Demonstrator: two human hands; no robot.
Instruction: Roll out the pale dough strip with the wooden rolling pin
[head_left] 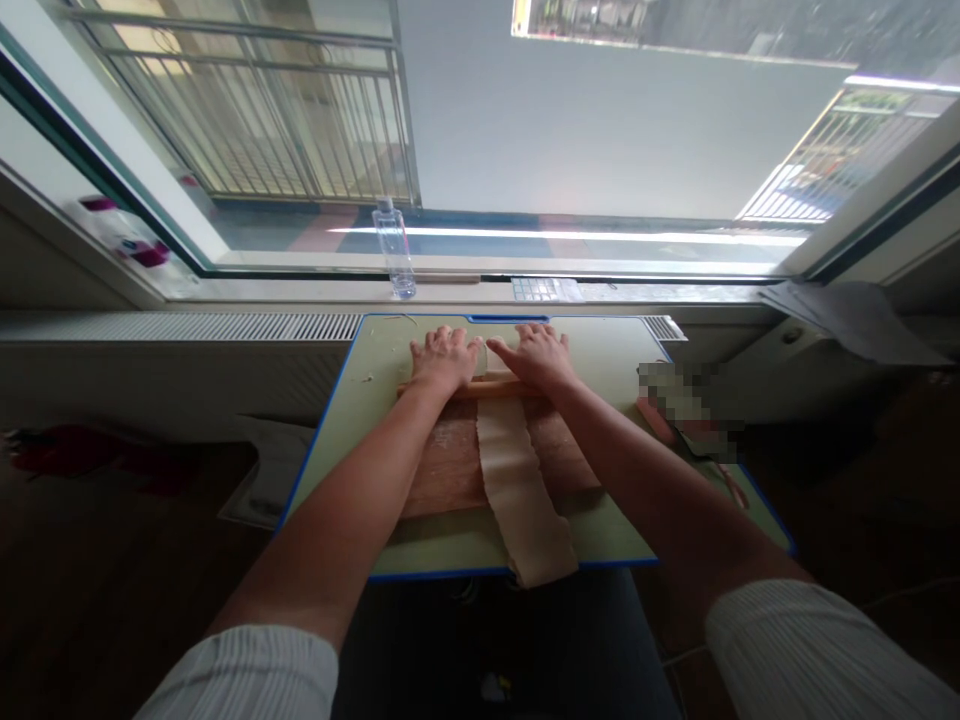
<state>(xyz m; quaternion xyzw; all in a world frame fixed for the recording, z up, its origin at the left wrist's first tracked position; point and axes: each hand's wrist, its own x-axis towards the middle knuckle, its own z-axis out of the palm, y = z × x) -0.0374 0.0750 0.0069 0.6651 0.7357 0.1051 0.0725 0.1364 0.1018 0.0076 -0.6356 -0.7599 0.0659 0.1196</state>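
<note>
A long, flat strip of dough [516, 480] runs toward me over a wooden board [444, 468], and its near end hangs over the front edge of the table. Across the dough's far part lies a wooden rolling pin [499, 388]. My left hand [444, 360] rests on the pin's left part, palm down, fingers stretched forward and spread. On its right part lies my right hand [543, 360], also flat with fingers extended. Neither hand wraps round the pin. Between the two thumbs, the far end of the dough shows only in part.
The board sits on a small light-green table [330, 450] with a blue rim. At its right is a blurred-out item [686, 405]. A clear plastic bottle [395, 250] stands on the windowsill; another bottle [124, 232] is at the left. Papers [847, 315] lie at the right.
</note>
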